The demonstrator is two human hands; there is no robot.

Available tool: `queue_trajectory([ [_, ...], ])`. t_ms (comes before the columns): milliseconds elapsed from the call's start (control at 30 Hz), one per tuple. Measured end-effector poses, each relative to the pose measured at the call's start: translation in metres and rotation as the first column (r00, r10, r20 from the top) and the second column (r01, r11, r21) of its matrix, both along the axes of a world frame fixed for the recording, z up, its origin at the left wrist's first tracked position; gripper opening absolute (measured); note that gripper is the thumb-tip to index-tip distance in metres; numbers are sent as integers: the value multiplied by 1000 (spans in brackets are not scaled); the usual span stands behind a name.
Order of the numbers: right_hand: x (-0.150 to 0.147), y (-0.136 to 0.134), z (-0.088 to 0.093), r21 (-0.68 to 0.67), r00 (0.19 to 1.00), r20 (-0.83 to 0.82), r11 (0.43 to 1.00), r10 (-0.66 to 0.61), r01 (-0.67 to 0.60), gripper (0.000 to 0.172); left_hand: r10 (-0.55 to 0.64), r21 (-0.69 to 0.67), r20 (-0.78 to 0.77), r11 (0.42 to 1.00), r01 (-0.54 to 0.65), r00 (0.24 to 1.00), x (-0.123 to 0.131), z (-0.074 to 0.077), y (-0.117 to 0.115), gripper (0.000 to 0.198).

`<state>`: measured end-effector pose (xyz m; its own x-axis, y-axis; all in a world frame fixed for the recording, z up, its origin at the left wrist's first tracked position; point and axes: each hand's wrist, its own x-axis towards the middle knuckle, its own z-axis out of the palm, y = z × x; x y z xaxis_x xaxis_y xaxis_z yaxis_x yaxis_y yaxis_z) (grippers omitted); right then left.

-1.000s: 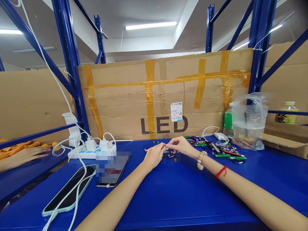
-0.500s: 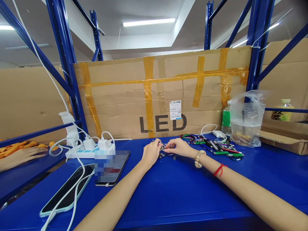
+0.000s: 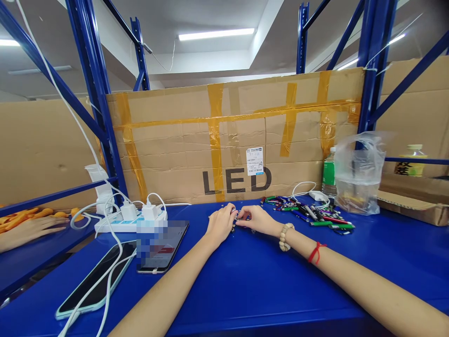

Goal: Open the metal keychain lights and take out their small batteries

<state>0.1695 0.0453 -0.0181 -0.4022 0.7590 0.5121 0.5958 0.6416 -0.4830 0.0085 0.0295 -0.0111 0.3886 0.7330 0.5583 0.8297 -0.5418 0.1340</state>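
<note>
Head view: left of the pen pile (image 3: 312,215), the left hand (image 3: 220,223) pinches a small shiny piece (image 3: 237,216) (mostly hidden); whether the right hand (image 3: 258,219) grips it, I cannot tell. Probably light, stiff, slippery; edges suit fingertips.

Bare hands: two, left hand (image 3: 220,224) and right hand (image 3: 257,219). Co-worker's hand (image 3: 33,230): one. Pale beaded bracelet (image 3: 283,237), red string bracelet (image 3: 316,252): one each. Mint-edged phone (image 3: 87,283), dark flat-screened device (image 3: 174,244): one each. White plastic power strip (image 3: 128,226): one; white block chargers (image 3: 150,212): two. Clear green-labelled bottle (image 3: 329,173), yellow-labelled bottle (image 3: 413,167): one each. Slender multicoloured pens (image 3: 310,213), small metallic pieces (image 3: 233,229): uncountable.
</note>
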Motion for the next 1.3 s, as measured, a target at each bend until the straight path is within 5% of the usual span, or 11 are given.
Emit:
queue_trajectory([
  [167, 0, 4, 4, -82, 938, -345, 996, 5, -36, 32, -19, 20, 1, 1000, 19, 1000, -1, 0, -1, 25],
  [367, 1, 4, 11, -52, 891, -454, 999, -13, -12, 30, -58, 31, -15, 998, 58, 998, -1, 1, -1, 26],
  [933, 4, 2, 14, -178, 895, -441, 971, 65, -159, 35, -113, -21, -5, 993, 113, 994, -2, 0, -2, 24],
  [1300, 15, -4, 18, -563, 923, -381, 805, -54, -185, 32, -243, 71, -109, 965, 252, 964, -3, -2, -3, 26],
])
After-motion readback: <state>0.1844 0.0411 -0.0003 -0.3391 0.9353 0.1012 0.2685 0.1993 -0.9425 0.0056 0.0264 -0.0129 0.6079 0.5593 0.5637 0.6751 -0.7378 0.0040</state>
